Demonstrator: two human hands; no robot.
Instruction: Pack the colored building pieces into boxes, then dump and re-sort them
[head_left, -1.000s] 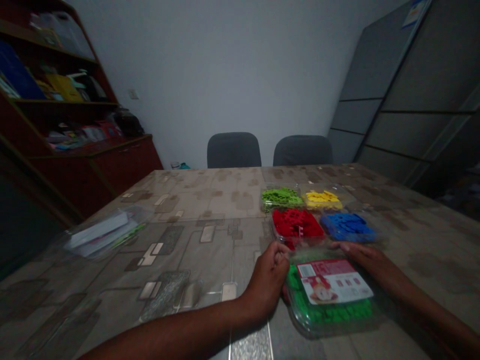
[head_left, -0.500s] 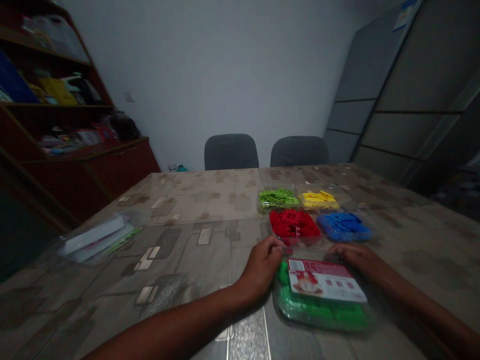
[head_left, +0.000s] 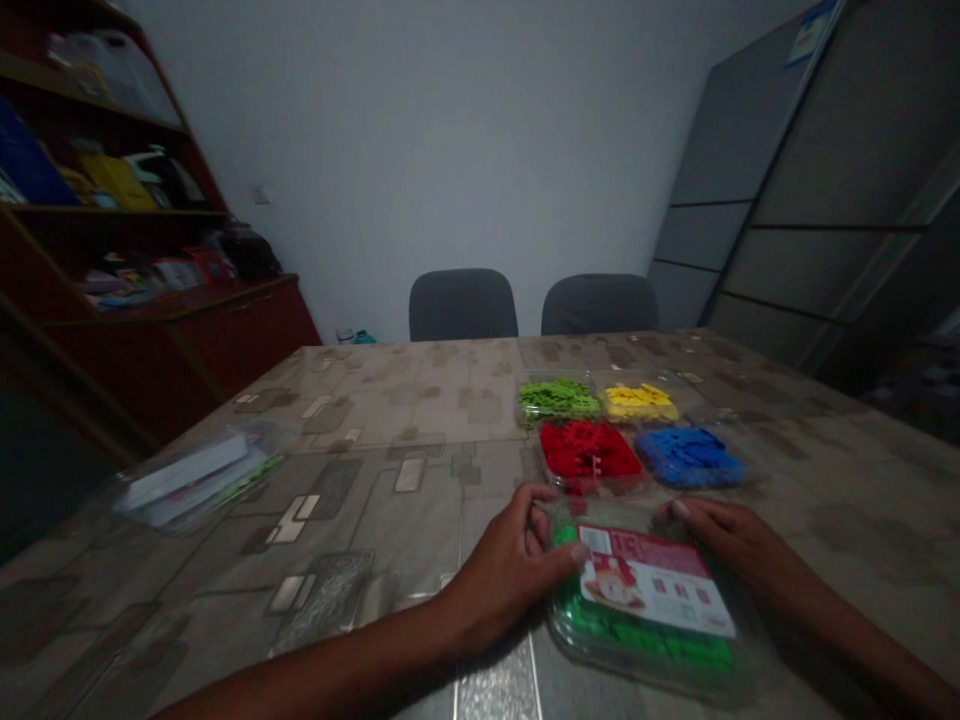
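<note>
A clear plastic tray of green bricks [head_left: 641, 650] lies on the mottled grey-brown tabletop [head_left: 405, 530], directly in front of the person, with its long axis running roughly side to side and slanting slightly. A red-and-white paper label [head_left: 656, 580] covers its lid. The hands sit on either side of it: the left hand [head_left: 514, 565] is curled at its left end, fingertips over the edge, though how firmly it grips can't be told. The right hand [head_left: 731, 540] lies flat with fingers extended, their tips at the far right rim. Just beyond the green tray sit a clear tray of red bricks [head_left: 589, 450] and a clear tray of blue bricks [head_left: 690, 458].
</note>
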